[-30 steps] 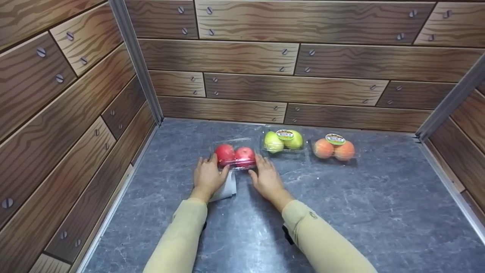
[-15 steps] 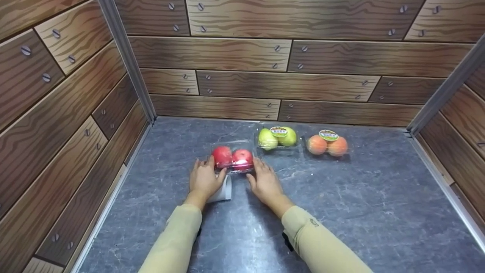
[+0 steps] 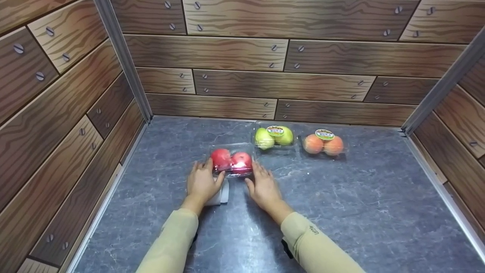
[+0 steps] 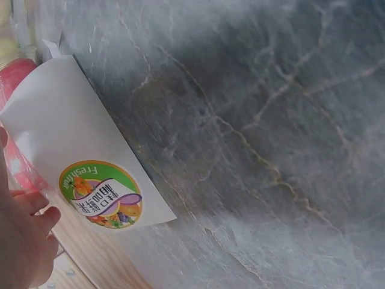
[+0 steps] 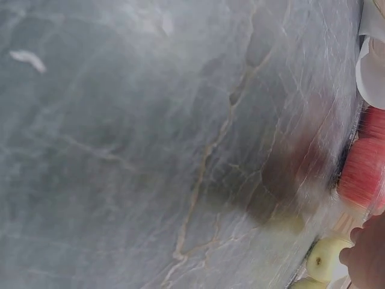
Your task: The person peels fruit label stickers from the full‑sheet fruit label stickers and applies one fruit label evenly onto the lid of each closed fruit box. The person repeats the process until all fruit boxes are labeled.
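Note:
A clear plastic box [image 3: 243,148] with two red apples [image 3: 241,163] stands between my hands on the table. My left hand [image 3: 201,184] rests along its left side, thumb at the front corner. On the right side, my right hand [image 3: 264,187] touches the box with its fingers stretched forward. A white sheet [image 3: 219,195] lies partly hidden beneath my left hand; how it is held there, I cannot tell. In the left wrist view this sheet [image 4: 66,114] curls upward and bears a round fruit sticker [image 4: 101,194].
Behind to the right stands a clear box of yellow-green fruit [image 3: 280,137] with an oval label. Further right is another labelled box of orange-coloured fruit [image 3: 313,144]. Plank-patterned walls [image 3: 227,83] rise at the back and both sides of the grey marbled table [image 3: 360,212].
The apple box has slid a little toward me, with both hands alongside it. The white sheet has shifted toward me together with the left hand. The head view has turned slightly.

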`<action>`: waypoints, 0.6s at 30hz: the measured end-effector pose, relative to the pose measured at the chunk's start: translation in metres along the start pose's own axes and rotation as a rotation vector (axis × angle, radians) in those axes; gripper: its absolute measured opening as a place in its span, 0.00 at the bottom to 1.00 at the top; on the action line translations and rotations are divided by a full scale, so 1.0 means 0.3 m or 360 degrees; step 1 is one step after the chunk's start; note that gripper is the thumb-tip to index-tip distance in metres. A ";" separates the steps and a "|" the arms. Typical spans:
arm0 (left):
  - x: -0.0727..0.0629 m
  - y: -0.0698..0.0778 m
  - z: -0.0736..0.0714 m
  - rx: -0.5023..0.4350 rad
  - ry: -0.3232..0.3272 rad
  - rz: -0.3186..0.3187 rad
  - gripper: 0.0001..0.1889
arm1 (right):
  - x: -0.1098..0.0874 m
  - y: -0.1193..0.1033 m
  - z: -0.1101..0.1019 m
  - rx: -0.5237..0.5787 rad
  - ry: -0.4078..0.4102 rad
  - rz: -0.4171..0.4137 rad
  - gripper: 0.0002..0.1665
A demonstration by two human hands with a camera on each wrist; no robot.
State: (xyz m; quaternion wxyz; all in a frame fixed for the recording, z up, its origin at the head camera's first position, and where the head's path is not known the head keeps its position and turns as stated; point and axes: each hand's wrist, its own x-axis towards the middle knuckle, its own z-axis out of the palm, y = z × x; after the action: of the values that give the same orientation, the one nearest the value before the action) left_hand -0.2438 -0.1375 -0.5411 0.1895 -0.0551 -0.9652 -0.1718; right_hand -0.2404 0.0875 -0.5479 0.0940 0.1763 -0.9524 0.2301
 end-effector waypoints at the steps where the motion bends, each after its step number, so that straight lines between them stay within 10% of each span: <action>1: -0.004 0.001 -0.001 0.0003 0.0007 0.0003 0.36 | -0.004 -0.001 0.001 0.0000 0.0001 0.0001 0.39; 18: -0.044 0.037 -0.012 0.0010 -0.0007 0.0025 0.37 | -0.077 0.007 -0.016 0.0019 0.0113 -0.0030 0.36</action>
State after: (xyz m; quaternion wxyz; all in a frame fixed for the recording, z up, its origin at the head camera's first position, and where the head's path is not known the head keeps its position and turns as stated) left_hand -0.2284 -0.1292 -0.5396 0.1890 -0.0623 -0.9656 -0.1673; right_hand -0.2194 0.0983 -0.5505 0.1288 0.1774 -0.9454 0.2411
